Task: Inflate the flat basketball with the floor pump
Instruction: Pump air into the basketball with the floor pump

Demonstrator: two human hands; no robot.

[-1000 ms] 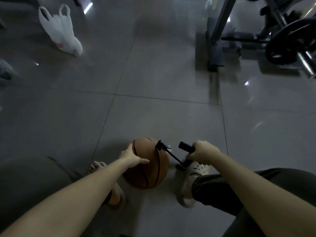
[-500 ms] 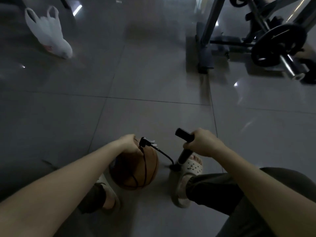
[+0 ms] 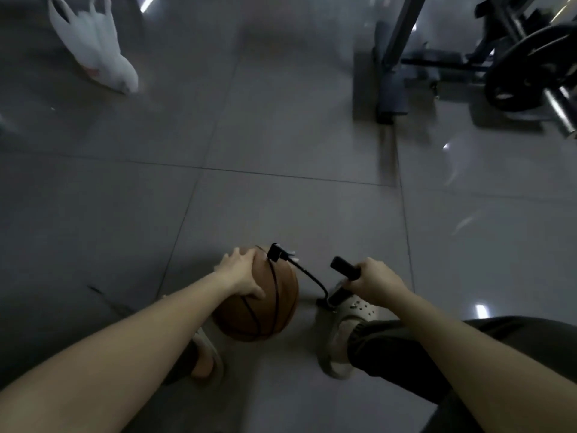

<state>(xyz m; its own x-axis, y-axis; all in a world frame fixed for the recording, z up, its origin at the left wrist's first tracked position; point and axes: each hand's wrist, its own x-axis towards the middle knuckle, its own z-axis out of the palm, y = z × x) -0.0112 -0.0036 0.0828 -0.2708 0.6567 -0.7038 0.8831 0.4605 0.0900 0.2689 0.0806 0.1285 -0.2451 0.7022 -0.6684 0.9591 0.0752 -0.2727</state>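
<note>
Right hand (image 3: 374, 281) pushed pump handle (image 3: 342, 266) seemingly lower; left hand (image 3: 240, 273) steadies basketball (image 3: 281, 295).

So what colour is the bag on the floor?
The bag is white, seen in the head view.

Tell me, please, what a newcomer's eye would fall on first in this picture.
The brown basketball at bottom centre draws the eye, with the left hand resting on it and the black hose attached at its far side. Just right of it, the right hand grips the black pump handle. Farther off, a white plastic bag lies top left and a weight plate stands top right.
</note>
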